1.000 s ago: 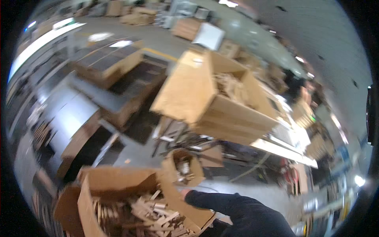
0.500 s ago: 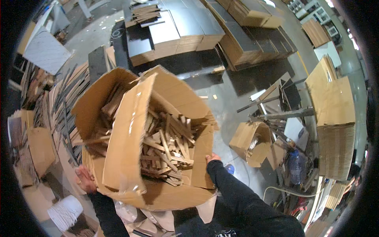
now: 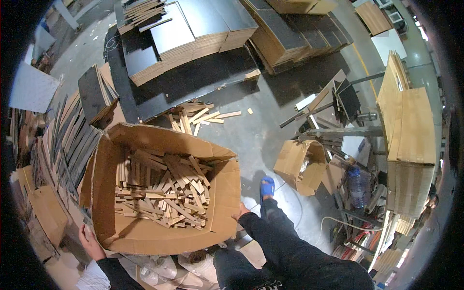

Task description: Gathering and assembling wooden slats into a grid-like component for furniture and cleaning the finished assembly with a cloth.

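A big open cardboard box point(image 3: 224, 191) sits between my hands, its opening facing up. Inside lies a jumbled heap of short wooden strips point(image 3: 169, 195). My left hand point(image 3: 91, 243) is against the box's lower left side, palm toward the cardboard. At the right wall, my right hand point(image 3: 240, 211) grips the edge, with part of its fingers hidden behind the cardboard. More light wooden strips point(image 3: 205, 117) lie loose on the floor just beyond the box's far rim.
Beyond stand stacks of dark-topped boards point(image 3: 203, 29) on a black base. Long strips point(image 3: 72, 145) pile up on the left. A smaller cardboard box point(image 3: 299, 169), a clear bottle point(image 3: 357, 188) and scrap lie right. My foot wears a blue slipper point(image 3: 267, 186).
The box has shifted left, and the flap that stood across its opening is out of the way. More of the wooden strips show, both inside and on the floor behind. Both hands moved left with it.
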A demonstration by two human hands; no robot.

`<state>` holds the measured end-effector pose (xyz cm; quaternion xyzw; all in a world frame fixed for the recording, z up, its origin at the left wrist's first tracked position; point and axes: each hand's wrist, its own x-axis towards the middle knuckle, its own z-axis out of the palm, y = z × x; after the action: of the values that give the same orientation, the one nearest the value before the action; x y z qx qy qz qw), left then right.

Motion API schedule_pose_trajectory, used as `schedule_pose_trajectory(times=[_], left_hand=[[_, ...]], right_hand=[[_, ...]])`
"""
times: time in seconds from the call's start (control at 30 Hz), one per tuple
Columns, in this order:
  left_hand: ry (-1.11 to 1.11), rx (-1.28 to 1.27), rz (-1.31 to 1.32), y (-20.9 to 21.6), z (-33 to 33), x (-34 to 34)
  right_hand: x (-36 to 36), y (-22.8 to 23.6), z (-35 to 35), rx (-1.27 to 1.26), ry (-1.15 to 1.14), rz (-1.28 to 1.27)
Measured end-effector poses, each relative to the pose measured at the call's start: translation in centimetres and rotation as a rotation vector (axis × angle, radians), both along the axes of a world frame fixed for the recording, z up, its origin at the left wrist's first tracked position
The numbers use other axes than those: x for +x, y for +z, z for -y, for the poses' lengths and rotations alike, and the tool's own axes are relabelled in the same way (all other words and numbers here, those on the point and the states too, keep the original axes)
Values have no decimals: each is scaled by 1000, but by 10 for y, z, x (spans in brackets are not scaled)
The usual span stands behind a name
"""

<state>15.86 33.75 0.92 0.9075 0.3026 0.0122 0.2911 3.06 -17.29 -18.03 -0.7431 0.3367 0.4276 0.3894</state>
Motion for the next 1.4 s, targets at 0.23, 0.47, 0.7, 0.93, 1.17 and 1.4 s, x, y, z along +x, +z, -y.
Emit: schedule_pose_trajectory(times=[0.23,0.47,0.7,0.93,1.17,1.4], left_hand=[[-547,-193,74,11,302,133],[290,-1310,-217,-215,525,222],[154,-315,-384,-407,511,255],[-424,321,-258,-498,443,321],[-664,738,-72,-613,332,387],[-907,797,-582,-647,331,353]], right_hand=[[16,-7,46,633,-142,-183],[129,-88,215,382,69,24],[309,-140,294,10,248,279],[405,-268,261,-8,450,566],[415,-352,207,-148,464,923],[412,-351,220,-197,627,794]])
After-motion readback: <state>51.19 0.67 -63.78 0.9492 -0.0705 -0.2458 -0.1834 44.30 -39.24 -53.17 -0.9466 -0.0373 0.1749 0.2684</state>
